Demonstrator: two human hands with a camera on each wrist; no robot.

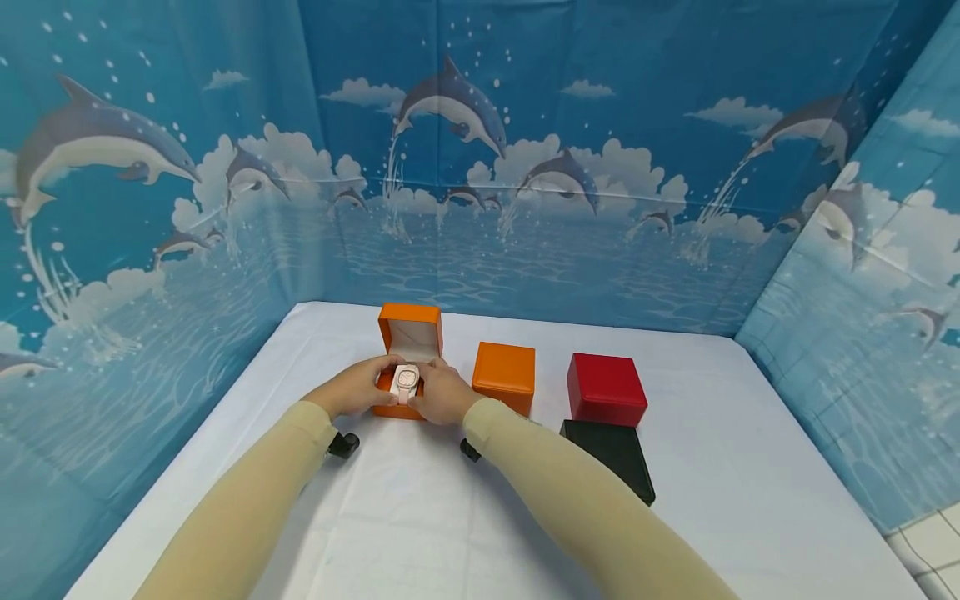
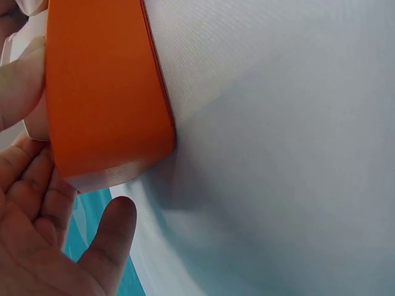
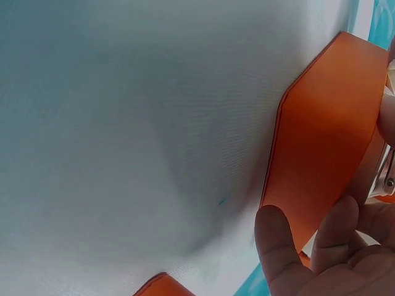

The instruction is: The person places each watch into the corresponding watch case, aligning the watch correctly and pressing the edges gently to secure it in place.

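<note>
A wristwatch [image 1: 407,378] with a light face and pale strap lies on a white cushion in an open orange watch box [image 1: 396,412], whose lid [image 1: 410,313] stands raised behind. From the left, my left hand [image 1: 351,387] holds the watch and cushion at their side. The right hand [image 1: 447,395] holds them from the opposite side, thumb close to the strap. In the left wrist view, a thumb [image 2: 21,86] presses the pale cushion edge [image 2: 38,117] above the box wall. Part of a metal buckle [image 3: 389,182] shows by the right fingers in the right wrist view.
Right of the open box stands a closed orange box [image 1: 506,367]. Farther right are a red box [image 1: 606,387] and, nearer, a black box [image 1: 611,450], partly behind the right sleeve. All rest on a white-covered table [image 1: 405,533], with a dolphin-print curtain [image 1: 480,267] around it.
</note>
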